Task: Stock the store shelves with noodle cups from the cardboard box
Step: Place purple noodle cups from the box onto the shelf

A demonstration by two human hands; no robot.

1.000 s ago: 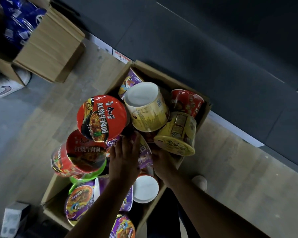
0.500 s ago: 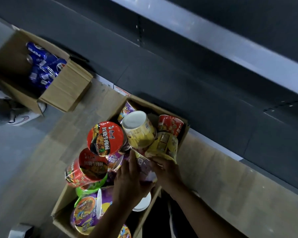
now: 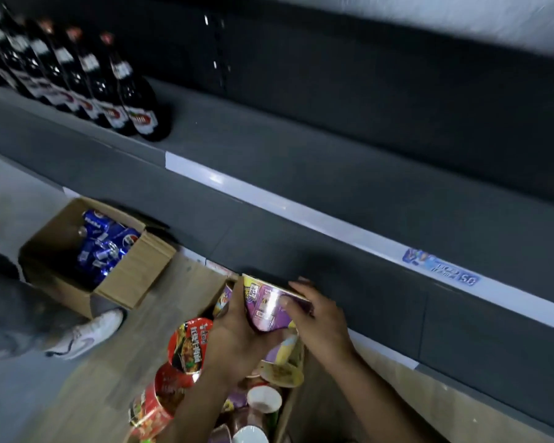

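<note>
A purple noodle cup (image 3: 269, 306) is held sideways above the cardboard box, between both hands. My left hand (image 3: 234, 340) grips its left side and base. My right hand (image 3: 317, 318) holds its right side, fingers curled over the rim. Below them the cardboard box (image 3: 283, 417) is packed with noodle cups: red ones (image 3: 189, 345) on the left, a yellow one (image 3: 282, 369) under my hands, white cup bottoms (image 3: 264, 399) lower down. The dark grey shelf (image 3: 301, 148) runs diagonally above.
Several dark bottles (image 3: 122, 91) stand at the shelf's left end. A second cardboard box (image 3: 135, 270) with blue cans sits on the floor at left. Another person's white shoe (image 3: 84, 335) and trouser leg are beside it. A white price strip (image 3: 301, 215) edges the shelf.
Both hands have lifted a purple cup out of the box and raised it toward the shelf. The view has tilted up, bringing the shelf and bottles into sight.
</note>
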